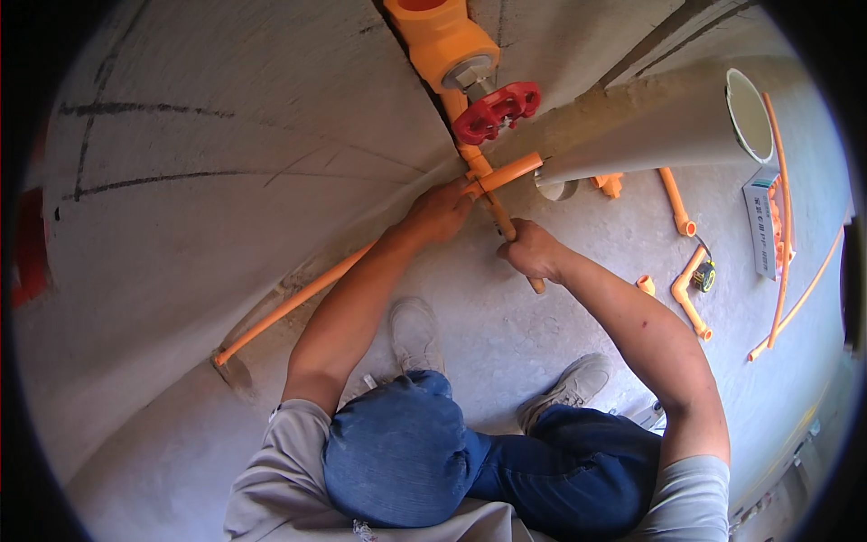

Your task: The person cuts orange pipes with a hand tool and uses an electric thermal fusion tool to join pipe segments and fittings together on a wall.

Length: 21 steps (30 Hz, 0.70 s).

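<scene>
My left hand [442, 208] is closed on a short orange pipe [515, 170] that crosses slantwise at the foot of the wall's orange pipework [468, 143]. My right hand [533, 248], just below and to the right, grips a slimmer pale orange pipe [497, 208] running downward past my fingers. Above both hands a red handwheel valve [495, 113] sits on a larger orange fitting [442, 36]. Where the two pipes meet is partly hidden by my left fingers.
A long white pipe [650, 140] slants at upper right. On the floor lie an elbowed pipe [686, 298], tape measure [704, 275], short pipe [673, 199], box of fittings [763, 226] and long thin pipes [781, 271]. An orange pipe [298, 298] runs along the left wall's foot.
</scene>
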Each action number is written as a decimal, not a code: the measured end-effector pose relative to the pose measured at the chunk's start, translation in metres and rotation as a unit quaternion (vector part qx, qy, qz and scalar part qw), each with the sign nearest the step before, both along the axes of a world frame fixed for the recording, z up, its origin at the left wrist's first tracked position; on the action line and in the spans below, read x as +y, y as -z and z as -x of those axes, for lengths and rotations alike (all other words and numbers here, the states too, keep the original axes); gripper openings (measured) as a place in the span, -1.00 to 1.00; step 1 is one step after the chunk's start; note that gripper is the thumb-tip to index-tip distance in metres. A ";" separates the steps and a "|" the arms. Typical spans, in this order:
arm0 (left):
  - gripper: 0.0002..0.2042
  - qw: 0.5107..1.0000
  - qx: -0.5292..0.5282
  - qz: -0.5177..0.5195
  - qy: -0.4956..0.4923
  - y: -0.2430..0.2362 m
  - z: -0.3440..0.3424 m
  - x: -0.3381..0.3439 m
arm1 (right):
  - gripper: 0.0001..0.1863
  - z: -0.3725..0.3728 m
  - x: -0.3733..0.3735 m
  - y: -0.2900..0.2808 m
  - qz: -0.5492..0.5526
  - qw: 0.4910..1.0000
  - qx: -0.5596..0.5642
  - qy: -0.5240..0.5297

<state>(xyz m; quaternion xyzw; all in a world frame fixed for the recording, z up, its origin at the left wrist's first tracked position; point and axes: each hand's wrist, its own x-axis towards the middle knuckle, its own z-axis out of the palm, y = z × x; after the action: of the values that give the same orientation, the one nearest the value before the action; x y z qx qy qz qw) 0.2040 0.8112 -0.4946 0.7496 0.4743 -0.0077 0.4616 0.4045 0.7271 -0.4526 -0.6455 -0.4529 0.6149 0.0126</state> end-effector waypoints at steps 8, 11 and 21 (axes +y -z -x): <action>-0.53 1.000 0.030 -0.001 -0.001 0.000 -0.002 0.005 | -0.48 -0.003 0.003 0.002 0.024 0.999 0.035 0.007; -0.57 0.999 0.026 0.020 -0.009 -0.017 -0.013 0.002 | -0.50 -0.008 0.004 -0.003 0.016 0.999 0.031 0.015; -0.60 0.999 0.028 -0.017 -0.009 -0.009 -0.013 -0.002 | -0.41 -0.006 -0.008 -0.002 -0.012 0.999 0.013 0.033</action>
<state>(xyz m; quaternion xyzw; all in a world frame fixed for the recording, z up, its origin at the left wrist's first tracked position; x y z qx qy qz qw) 0.2171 0.8087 -0.4851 0.7526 0.4936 -0.0167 0.4355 0.4105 0.7190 -0.4505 -0.6516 -0.4380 0.6175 0.0466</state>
